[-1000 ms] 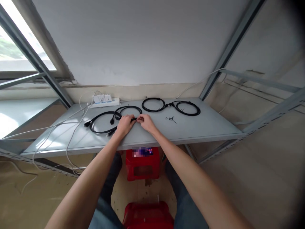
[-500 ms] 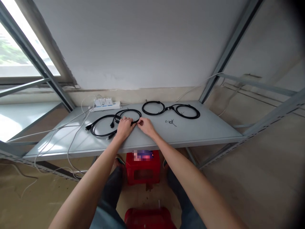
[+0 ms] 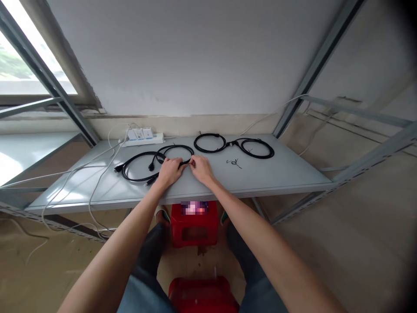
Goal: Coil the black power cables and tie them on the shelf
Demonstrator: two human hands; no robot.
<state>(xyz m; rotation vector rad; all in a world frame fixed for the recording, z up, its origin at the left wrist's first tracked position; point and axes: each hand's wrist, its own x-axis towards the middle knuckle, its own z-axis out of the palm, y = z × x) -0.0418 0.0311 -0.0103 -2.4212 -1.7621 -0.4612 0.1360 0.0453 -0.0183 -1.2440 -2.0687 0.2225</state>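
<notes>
Back from the shelf (image 3: 280,171) front edge, left hand (image 3: 170,171) is clamped on a coil (image 3: 180,146), right hand (image 3: 200,168) has fingertips together beside it; power strip (image 3: 146,140) near back-left corner

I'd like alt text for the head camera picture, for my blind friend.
A person's left hand and right hand are at the near side of a coiled black cable on a grey metal shelf. Three more coils lie nearby, with thin black ties and a white power strip.
</notes>
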